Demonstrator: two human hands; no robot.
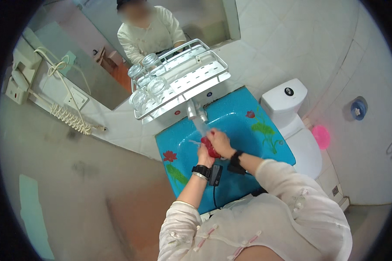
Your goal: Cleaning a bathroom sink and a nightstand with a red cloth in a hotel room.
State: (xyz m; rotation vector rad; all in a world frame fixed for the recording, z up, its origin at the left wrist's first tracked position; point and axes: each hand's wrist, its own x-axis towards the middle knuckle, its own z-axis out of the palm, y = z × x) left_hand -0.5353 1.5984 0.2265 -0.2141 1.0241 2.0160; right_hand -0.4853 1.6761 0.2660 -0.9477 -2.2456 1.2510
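Over the blue basin (237,102), both hands come together around a red thing (211,148), small and wet-looking, whose kind I cannot make out. My left hand (205,157) holds it from the near left side. Closed over it from the right is my right hand (221,142), which hides part of it. Water runs from the metal faucet (191,108) just beyond and splashes at the hands. On my left wrist sits a black strap with a small black box (215,175) and a cable; another black strap circles my right wrist.
A metal shelf (200,78) with several clear glasses (157,86) hangs above the faucet, before a mirror (96,39). To the right stand a white toilet (298,139) and a pink round thing (321,137). A hair dryer (19,80) with a coiled cord hangs at left.
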